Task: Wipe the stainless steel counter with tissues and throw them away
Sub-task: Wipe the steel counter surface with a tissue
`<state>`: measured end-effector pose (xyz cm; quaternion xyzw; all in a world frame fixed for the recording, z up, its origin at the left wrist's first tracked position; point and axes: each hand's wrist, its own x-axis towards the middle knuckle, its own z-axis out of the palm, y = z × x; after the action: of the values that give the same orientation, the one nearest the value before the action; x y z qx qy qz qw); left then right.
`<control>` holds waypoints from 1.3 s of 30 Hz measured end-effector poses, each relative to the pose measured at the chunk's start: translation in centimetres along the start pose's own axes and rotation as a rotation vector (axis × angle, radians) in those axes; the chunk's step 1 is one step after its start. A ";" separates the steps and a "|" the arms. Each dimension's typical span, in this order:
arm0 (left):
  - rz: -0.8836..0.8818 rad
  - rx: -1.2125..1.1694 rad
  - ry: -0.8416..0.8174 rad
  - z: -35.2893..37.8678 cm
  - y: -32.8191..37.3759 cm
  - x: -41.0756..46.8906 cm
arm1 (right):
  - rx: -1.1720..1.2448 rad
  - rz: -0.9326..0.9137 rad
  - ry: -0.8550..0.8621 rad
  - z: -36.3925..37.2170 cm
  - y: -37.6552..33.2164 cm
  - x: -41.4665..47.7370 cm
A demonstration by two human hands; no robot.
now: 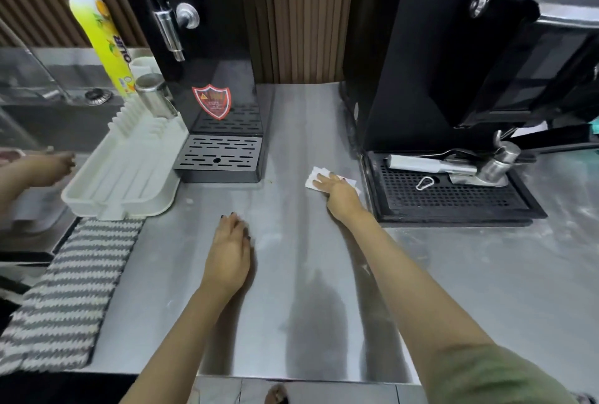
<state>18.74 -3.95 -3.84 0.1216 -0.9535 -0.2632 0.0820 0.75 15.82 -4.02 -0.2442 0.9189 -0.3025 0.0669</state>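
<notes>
Right, we are mid-wipe here, and by our reading the job is only partly done. We are pressing the tissue (313,177) flat onto the steel bench (291,322) just to the left of the black drip tray (453,201), close to its front-left corner. The strip left of the tray is looking fairly clean and streaky. Pale specks and smears are showing on the bench in front of the tray and off to its right, so we are judging that stretch as yet to be wiped. Nothing is being thrown away yet, and no bin is showing.

Our right hand (338,191) is reaching forward with the arm stretched long. It is lying palm down on the tissue, fingers straight and slightly fanned, pushing rather than pinching. Our left hand (231,251) is resting well to the left of the tray and nearer to us, palm flat on the bare steel. Its fingers are straight and held together, holding nothing, apparently just bracing us.
</notes>
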 end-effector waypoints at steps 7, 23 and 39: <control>-0.065 0.338 -0.069 0.4 -0.7 -3.8 | 0.114 -0.377 -0.394 3.2 -3.7 -10.8; -0.083 0.388 -0.091 0.6 -0.7 -3.8 | -0.069 0.032 -0.001 -0.1 -1.5 -4.5; -0.084 0.380 -0.079 0.5 -0.2 -3.9 | 0.100 0.000 0.003 2.3 -10.1 -21.3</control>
<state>22.42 -2.83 -4.77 0.1643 -0.9826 -0.0861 0.0092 24.05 17.94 -0.44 -0.2404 0.9027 -0.3482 0.0777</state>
